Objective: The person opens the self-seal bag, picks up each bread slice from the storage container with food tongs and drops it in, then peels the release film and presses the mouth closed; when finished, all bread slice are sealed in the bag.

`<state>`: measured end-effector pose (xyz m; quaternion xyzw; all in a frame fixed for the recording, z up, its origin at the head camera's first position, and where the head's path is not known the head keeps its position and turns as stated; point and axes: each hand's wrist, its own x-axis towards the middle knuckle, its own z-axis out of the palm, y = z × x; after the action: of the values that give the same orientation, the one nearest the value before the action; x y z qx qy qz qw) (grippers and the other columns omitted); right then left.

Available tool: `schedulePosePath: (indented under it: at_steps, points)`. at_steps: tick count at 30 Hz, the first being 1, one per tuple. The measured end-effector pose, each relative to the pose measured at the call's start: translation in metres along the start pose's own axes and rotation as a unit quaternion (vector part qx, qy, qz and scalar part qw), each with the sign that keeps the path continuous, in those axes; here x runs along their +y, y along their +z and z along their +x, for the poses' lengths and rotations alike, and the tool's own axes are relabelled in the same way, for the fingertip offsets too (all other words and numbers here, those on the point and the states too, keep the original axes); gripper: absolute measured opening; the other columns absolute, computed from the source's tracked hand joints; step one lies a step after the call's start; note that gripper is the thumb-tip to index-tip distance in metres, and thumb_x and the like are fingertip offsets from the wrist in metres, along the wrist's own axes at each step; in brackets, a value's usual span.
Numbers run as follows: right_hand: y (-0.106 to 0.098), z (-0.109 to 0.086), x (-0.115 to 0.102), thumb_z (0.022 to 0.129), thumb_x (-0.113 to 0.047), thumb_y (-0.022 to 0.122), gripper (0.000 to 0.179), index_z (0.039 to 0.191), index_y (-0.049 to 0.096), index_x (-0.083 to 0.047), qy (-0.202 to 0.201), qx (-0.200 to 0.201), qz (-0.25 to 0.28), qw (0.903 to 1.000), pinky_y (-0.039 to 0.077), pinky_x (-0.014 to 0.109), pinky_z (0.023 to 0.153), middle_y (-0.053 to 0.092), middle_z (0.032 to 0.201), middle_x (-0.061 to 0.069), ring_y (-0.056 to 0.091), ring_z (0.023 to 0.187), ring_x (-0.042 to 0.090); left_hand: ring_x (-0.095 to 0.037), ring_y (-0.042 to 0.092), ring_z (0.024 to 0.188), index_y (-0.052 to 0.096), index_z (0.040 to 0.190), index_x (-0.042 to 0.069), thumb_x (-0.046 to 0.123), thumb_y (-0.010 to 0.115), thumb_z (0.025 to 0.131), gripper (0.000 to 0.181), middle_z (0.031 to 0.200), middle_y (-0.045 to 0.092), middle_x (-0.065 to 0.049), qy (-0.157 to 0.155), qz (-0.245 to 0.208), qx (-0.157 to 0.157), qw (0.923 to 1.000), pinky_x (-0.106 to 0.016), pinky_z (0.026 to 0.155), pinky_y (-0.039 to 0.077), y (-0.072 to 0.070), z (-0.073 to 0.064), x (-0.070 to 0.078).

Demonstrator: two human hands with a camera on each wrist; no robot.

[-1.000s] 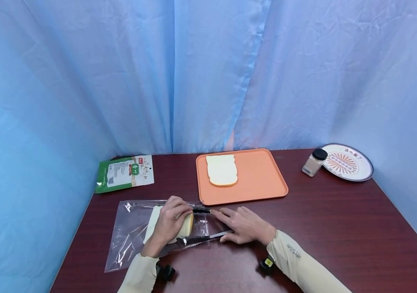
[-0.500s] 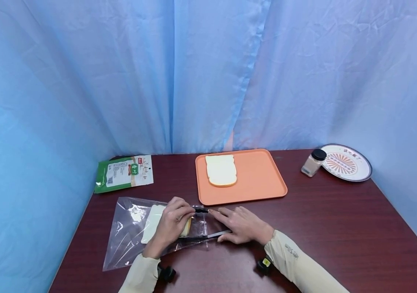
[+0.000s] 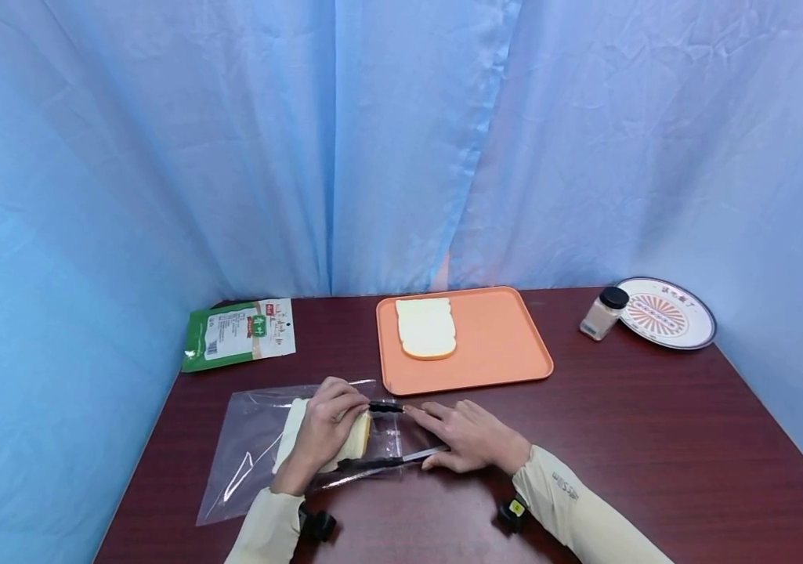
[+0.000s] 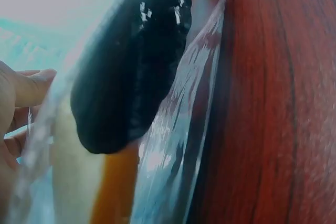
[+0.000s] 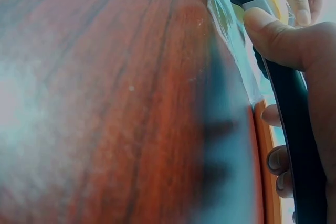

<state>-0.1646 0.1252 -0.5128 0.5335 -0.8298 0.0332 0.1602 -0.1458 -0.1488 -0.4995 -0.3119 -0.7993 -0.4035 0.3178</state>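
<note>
A clear plastic bag point(image 3: 246, 454) lies at the table's left front with bread point(image 3: 288, 429) inside. My right hand point(image 3: 472, 435) holds a pair of tongs point(image 3: 424, 453), thumb on one arm and fingers on the other. Their black tips point(image 4: 128, 66) stand apart within the bag's mouth, and in the left wrist view one is beside the bread's crust point(image 4: 115, 182). Reaching across the bag from above, my left hand point(image 3: 327, 427) pinches the film near the far tip. It covers part of the bread.
An orange tray point(image 3: 500, 337) behind the hands bears a bread slice point(image 3: 426, 329). A green and white packet point(image 3: 239, 335) lies at the back left. At the back right, a black-capped jar point(image 3: 602, 315) stands beside a patterned plate point(image 3: 669, 313). Blue curtains point(image 3: 401, 157) enclose the table.
The bag's film lifted slightly, then settled flatter, with its glare shifting. Both hands and the tongs have moved only a little. More of the bread beside my left hand shows than half a second ago.
</note>
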Motion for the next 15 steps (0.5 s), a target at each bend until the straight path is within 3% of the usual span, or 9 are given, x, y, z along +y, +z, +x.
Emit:
schedulePosePath:
  at_steps: [6,15]
  points:
    - [0.0001,0.0022,-0.0003,0.088,-0.066,0.062,0.084,0.146,0.048,-0.006,-0.007,0.002,-0.005,1.0,0.043,0.027,0.048,0.068,0.107,0.003,0.048,0.049,0.011,-0.02,0.059,0.082,0.075,0.08,0.002,-0.011,0.081,0.07,0.017,0.079,0.067,-0.004,-0.004,-0.009,-0.004,0.9999,-0.022,0.078,0.045,0.0025,0.0001,0.0033]
    - [0.0001,0.0071,-0.0018,0.087,-0.067,0.061,0.084,0.145,0.049,-0.006,-0.006,0.0,-0.021,0.9998,0.044,0.028,0.049,0.069,0.112,0.004,0.052,0.051,0.012,-0.018,0.058,0.081,0.076,0.08,0.002,-0.008,0.081,0.073,0.014,0.078,0.067,-0.003,-0.003,-0.001,-0.011,0.9999,-0.022,0.078,0.044,0.0053,-0.0003,0.0045]
